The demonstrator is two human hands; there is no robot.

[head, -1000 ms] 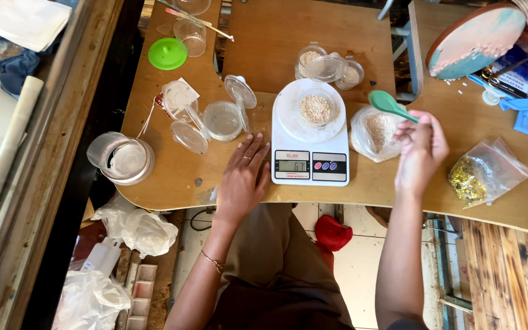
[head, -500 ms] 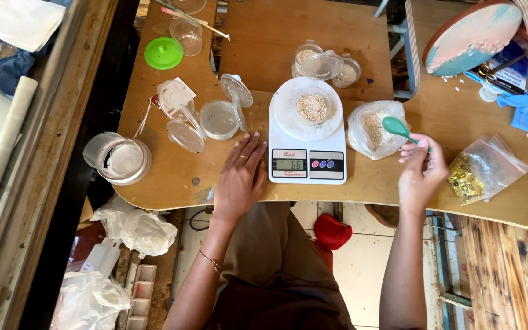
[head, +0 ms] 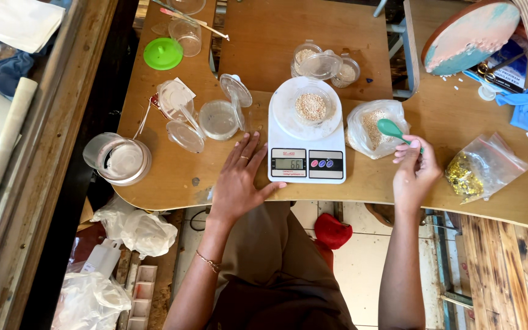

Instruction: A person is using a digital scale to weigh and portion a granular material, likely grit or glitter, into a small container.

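My left hand (head: 239,177) lies flat and open on the wooden table (head: 172,177), its thumb touching the left edge of a white digital kitchen scale (head: 307,156). On the scale stands a clear round cup (head: 310,109) with a small heap of pale grains. My right hand (head: 415,174) grips a green plastic spoon (head: 392,129), whose bowl hovers at the mouth of a clear plastic bag of pale grains (head: 371,125) right of the scale.
Several empty clear cups and lids (head: 206,116) lie left of the scale. A green lid (head: 162,53), a white-filled tub (head: 120,160), two grain cups (head: 322,61), a bag of yellow bits (head: 481,171) and a blue cloth (head: 527,107) sit around.
My right hand has come down and left with the green spoon, from above the bag toward its opening. My left hand has stayed flat beside the scale.
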